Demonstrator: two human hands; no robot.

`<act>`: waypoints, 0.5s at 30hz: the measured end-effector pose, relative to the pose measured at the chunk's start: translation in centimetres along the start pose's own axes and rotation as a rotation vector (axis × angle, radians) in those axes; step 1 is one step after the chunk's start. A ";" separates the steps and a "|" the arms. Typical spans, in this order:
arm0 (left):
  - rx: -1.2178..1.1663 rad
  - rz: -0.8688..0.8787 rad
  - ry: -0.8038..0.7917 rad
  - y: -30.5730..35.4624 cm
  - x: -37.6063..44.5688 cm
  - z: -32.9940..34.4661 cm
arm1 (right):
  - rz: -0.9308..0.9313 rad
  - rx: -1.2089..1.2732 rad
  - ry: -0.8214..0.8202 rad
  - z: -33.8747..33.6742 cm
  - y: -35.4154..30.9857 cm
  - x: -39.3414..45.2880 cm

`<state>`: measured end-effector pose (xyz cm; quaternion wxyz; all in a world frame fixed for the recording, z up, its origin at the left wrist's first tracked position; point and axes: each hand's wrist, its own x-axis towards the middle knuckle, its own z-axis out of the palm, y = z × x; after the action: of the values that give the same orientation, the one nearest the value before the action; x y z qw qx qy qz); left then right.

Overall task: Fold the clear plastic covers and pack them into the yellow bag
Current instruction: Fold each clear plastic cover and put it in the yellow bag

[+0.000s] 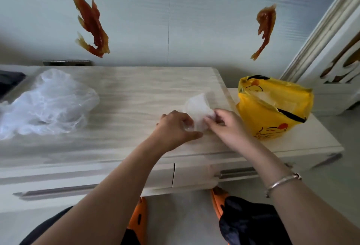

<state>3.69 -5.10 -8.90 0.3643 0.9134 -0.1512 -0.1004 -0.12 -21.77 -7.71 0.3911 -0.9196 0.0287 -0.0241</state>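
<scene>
A small, partly folded clear plastic cover (pixel 197 108) lies on the pale wooden cabinet top (pixel 136 96), near its right end. My left hand (pixel 176 128) grips the cover's near left edge with curled fingers. My right hand (pixel 227 123) pinches its right edge. To the right stands the yellow bag (pixel 272 112) with a duck print, its mouth open and clear plastic showing inside. At the far left of the top lies a loose heap of clear plastic covers (pixel 46 104).
The yellow bag sits on a lower cabinet (pixel 321 143) beside the main one. Drawer handles (pixel 235 172) run along the front below my arms. The wall behind carries two orange fish decorations (pixel 91 26). A white carved door frame (pixel 331 40) rises at the right.
</scene>
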 end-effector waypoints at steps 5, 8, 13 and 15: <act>-0.200 -0.113 0.091 -0.1 0.2 0.6 | 0.097 0.049 0.054 0.4 -0.4 1.9; -0.232 -0.165 0.158 -0.1 0.6 1.0 | 0.103 -0.019 0.088 0.7 -0.3 2.6; -0.175 -0.218 0.304 -0.2 1.1 1.8 | 0.085 -0.117 0.150 1.6 0.6 3.4; -0.132 -0.206 0.363 -0.1 1.2 2.0 | 0.073 -0.159 0.159 1.7 0.8 3.6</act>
<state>4.24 -6.71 -10.43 0.4322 0.9014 0.0180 0.0193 3.58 -21.31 -9.37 0.3138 -0.9413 0.0950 -0.0806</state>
